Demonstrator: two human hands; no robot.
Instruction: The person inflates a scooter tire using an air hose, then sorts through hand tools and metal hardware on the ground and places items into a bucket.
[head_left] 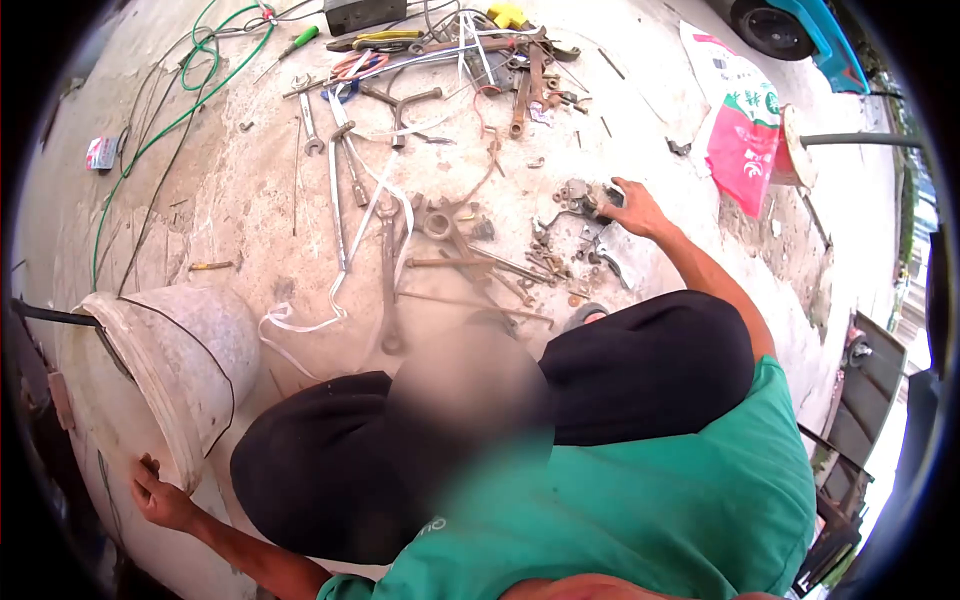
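My right hand (640,212) reaches out over the floor, its thumb and forefinger closed around the edge of a dark, greasy metal part (588,203). Small bolts and fittings (548,262) lie scattered just below that part, beside a bent metal lever (612,266). At the lower left, my left hand (160,498) is beside the mouth of a tipped whitish bucket (225,325). Its fingers are curled together, and what they hold, if anything, cannot be made out.
Wrenches (389,280), a socket wrench (400,100) and white strapping (300,325) lie ahead of my legs. Further off are a green screwdriver (300,40), green cable (150,165) and a black box (365,14). A red-and-white bag (740,150) lies at right beside another bucket (793,150).
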